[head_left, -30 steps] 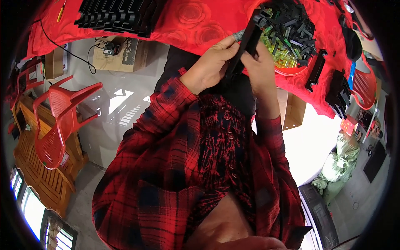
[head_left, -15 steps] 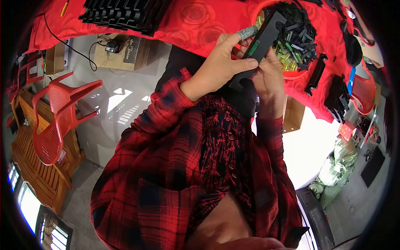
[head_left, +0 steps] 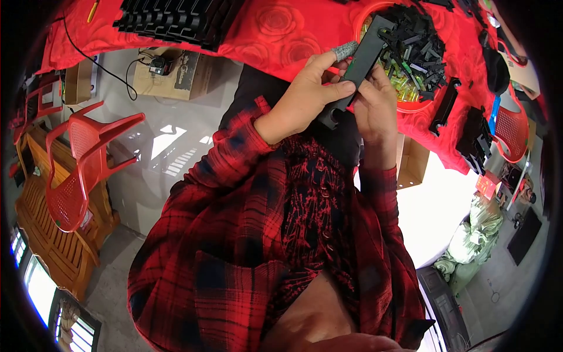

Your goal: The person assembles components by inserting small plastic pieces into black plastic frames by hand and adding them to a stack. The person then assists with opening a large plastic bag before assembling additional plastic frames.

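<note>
Red rose-patterned tablecloth (head_left: 293, 29) covers the worktable at the top of the view, above a pale floor. Both hands hold a long black plastic bar (head_left: 358, 64), the landmark here, tilted with its upper end over the cloth. Fingers of the left hand (head_left: 305, 97) are curled closed around the bar's lower half, thumb pressed along its face; the forefinger wears a grey fingertip cover (head_left: 346, 50) touching the bar's upper left edge. The right hand (head_left: 375, 102) grips the bar from its right side, fingers wrapped behind it. Just right of the bar's upper end sits a red bowl (head_left: 410, 105) heaped with small black and yellow-green parts. Further right of the bar lie loose black strips (head_left: 443, 108). Well left of the bar, black slotted trays (head_left: 170, 20) are stacked on the cloth, and a red plastic chair (head_left: 82, 158) stands on the floor.
</note>
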`<state>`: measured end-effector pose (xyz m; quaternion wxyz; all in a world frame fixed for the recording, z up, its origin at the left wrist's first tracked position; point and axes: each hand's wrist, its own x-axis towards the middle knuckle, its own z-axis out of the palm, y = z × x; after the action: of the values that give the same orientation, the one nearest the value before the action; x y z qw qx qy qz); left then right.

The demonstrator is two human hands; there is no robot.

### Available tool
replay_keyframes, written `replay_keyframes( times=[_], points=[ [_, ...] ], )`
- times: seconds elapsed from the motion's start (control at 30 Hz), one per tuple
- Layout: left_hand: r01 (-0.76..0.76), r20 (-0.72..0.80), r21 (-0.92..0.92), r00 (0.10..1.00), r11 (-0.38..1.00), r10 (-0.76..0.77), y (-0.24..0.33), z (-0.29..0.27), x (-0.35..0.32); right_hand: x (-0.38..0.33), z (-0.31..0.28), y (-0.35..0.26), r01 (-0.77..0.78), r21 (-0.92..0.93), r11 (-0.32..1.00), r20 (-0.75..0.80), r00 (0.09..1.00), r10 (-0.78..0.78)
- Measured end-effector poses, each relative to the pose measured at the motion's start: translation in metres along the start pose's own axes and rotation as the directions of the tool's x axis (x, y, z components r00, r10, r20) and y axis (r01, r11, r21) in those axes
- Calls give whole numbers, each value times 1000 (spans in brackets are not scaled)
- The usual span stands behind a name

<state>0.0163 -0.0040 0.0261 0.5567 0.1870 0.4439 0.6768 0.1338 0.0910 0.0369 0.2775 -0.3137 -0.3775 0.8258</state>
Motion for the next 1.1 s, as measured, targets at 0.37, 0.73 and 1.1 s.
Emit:
replay_keyframes(
  times=[0.37, 0.73, 1.1],
  points=[
    [239, 203, -550, 968, 800, -150, -8, -13, 6, -7, 31, -7, 130, -427, 895, -161, 963, -217],
    [230, 242, -622, 966, 749, -95, -5, -10, 7, -12, 32, -6, 333, -734, 592, 12, 877, -479],
    [234, 237, -635, 966, 736, -102, -23, -27, 14, -16, 33, 0, 252, -772, 583, 46, 938, -344]
  ],
)
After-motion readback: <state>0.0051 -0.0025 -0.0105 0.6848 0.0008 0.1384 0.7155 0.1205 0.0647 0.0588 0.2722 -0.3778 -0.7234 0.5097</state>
